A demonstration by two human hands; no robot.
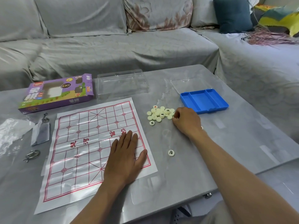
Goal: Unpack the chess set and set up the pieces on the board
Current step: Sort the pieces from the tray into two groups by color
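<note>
Two bare forearms reach in from 5 and 6 o'clock over a grey worktop [226, 143]. The left hand [126, 157] lies flat, fingers straight and slightly spread, pressing the near right part of the paper chess board [84, 143], a glossy white sheet ruled in red and printed with red characters, spread at the centre-left of the worktop. The right hand [186, 122] rests at 2 o'clock from the board, its fingers curled at the right edge of a heap of pale round chess pieces [159, 114]; whether it actually has a piece pinched cannot be told. Most pieces in the heap lie blank side up, a few showing black or red characters. One lone piece [171, 153] with a black character lies apart at 6 o'clock from the heap, between the two forearms.

A blue compartmented tray [204, 101] sits just beyond the right hand at 1 o'clock, with a clear flat lid [191, 84] behind it. A clear plastic cover [122, 84] stands at 12 o'clock from the board, and the purple chess set box [56, 94] lies at 11 o'clock. At 9 o'clock lie crumpled clear plastic [11, 135], a small packet [40, 135] and two metal wire puzzles [32, 155]. A grey-covered sofa [113, 46] fills the background.
</note>
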